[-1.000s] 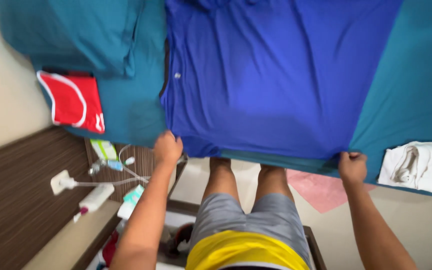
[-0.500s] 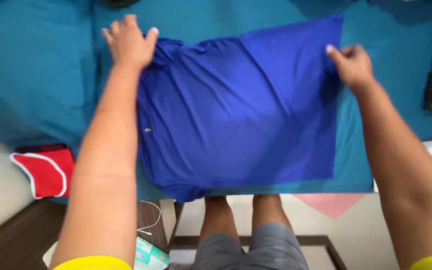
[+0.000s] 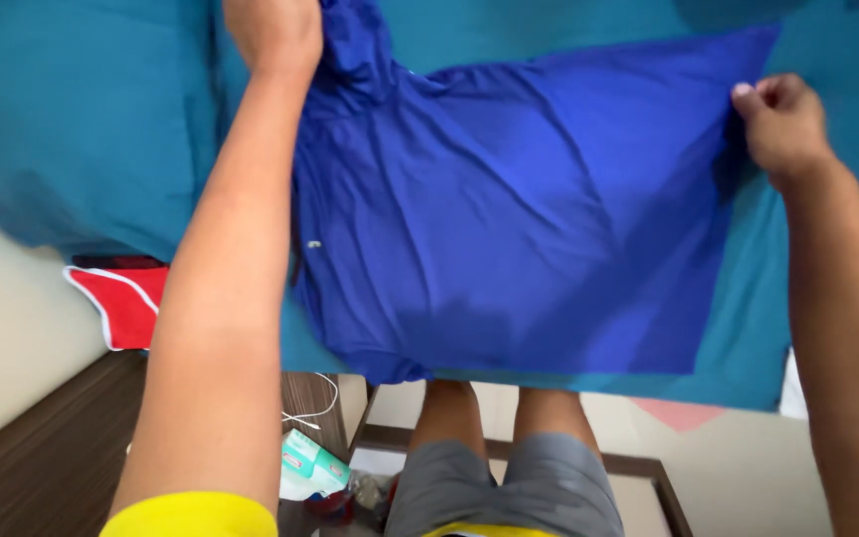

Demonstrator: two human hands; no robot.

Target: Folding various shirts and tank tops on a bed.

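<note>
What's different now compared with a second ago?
Both hands carried the blue shirt's near hem up to its far end, folding it in half. The left hand now grips the collar end, the right hand pinches the far corner. The teal bedsheet and red cloth stayed put.

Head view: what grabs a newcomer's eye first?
The blue shirt spread across the teal bedsheet fills the middle. The left hand grips its bunched far-left corner at the top edge, and the right hand pinches its far-right corner. A red garment with white trim peeks out at the left.
</note>
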